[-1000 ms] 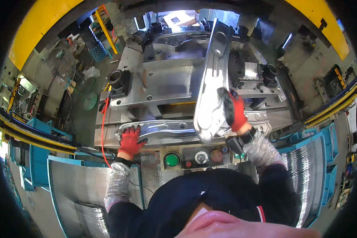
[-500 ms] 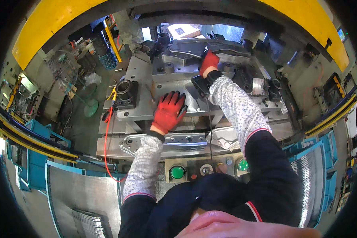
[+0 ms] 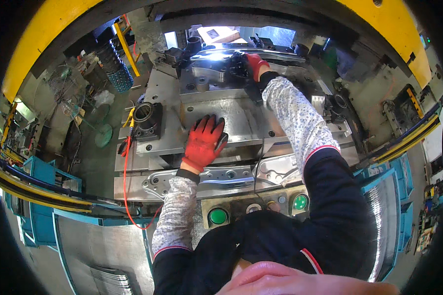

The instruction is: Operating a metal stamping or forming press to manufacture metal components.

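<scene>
We have our left hand (image 3: 203,142) open and palm down over the front edge of the steel plate (image 3: 236,120), its fingers a little spread and pointing away from us; we see nothing gripped in it, and we cannot tell how firmly it rests there. Our right hand (image 3: 253,65) reaches farther forward and to the right of it, the arm stretched out. Its fingers are dark against dark metal, so we cannot tell whether they are closed on anything.

Just beyond the right hand, and stretching to both sides of it, we see the long metal panel (image 3: 216,56), bright on its left part, above the raised block (image 3: 219,88). A dark cable (image 3: 259,152) runs back from near the right wrist toward us.

On our side of the left hand lie two shaped pieces: the left stamped part (image 3: 221,177), partly behind our left sleeve, and, to the right of it, the right stamped part (image 3: 273,169). Closer to us than these, we find the left green button (image 3: 218,216) below the left hand and the right green button (image 3: 300,201) off to its right.

To the left of the left hand we have a round dark post (image 3: 143,113) and a red hose (image 3: 125,182) curving toward us.
</scene>
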`<state>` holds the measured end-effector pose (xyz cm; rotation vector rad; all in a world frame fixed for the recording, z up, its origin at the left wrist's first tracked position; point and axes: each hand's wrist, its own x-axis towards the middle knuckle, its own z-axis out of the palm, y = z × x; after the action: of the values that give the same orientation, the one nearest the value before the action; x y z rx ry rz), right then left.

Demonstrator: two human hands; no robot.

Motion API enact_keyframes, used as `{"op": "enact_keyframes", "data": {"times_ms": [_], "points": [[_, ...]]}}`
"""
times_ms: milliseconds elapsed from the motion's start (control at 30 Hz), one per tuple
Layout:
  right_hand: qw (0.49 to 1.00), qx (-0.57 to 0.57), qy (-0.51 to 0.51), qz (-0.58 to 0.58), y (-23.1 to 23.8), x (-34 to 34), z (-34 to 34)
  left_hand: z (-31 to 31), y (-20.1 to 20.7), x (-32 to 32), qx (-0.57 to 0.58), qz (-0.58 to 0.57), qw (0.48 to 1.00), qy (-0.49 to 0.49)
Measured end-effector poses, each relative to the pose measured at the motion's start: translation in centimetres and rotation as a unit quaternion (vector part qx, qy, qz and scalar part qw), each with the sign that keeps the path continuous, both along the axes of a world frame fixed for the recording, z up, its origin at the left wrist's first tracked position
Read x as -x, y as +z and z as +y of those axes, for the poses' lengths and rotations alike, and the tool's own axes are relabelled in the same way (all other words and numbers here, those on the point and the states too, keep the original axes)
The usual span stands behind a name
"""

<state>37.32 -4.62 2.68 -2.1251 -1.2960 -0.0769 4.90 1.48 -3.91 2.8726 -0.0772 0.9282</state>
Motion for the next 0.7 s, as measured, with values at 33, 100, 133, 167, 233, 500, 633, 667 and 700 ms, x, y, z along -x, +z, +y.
{"op": "enact_keyframes", "data": {"times_ms": [33,100,133,167,233,500,633,667,700], "points": [[0.999,0.024,-0.017,0.042,0.7,0.1,-0.3,0.0,0.1,0.0,0.001,0.000,1.000,-0.002],[0.991,0.083,-0.093,0.056,3.0,1.8,-0.3,0.0,0.4,0.1,0.001,-0.005,1.000,0.001],[0.981,0.118,-0.154,0.028,3.8,2.7,-0.4,-0.1,0.5,0.1,0.002,-0.008,1.000,0.000],[0.972,0.149,-0.174,-0.048,3.7,2.4,-0.1,-0.1,0.5,0.0,0.001,-0.010,1.000,0.000],[0.975,0.098,-0.150,-0.134,4.0,3.9,-0.1,0.0,0.4,0.2,0.000,-0.014,1.000,0.002],[0.963,0.062,-0.063,-0.255,1.6,4.9,2.6,0.2,0.3,0.1,-0.011,0.025,1.000,0.015],[0.967,-0.034,-0.063,-0.244,0.4,3.8,3.7,-0.1,0.6,0.2,-0.010,0.033,0.999,0.020],[0.968,-0.057,-0.052,-0.237,0.2,3.8,3.8,-0.1,0.5,0.2,-0.010,0.032,0.999,0.018],[0.963,-0.092,-0.027,-0.253,0.0,3.8,3.8,-0.1,0.3,0.1,-0.010,0.033,0.999,0.018]]}}
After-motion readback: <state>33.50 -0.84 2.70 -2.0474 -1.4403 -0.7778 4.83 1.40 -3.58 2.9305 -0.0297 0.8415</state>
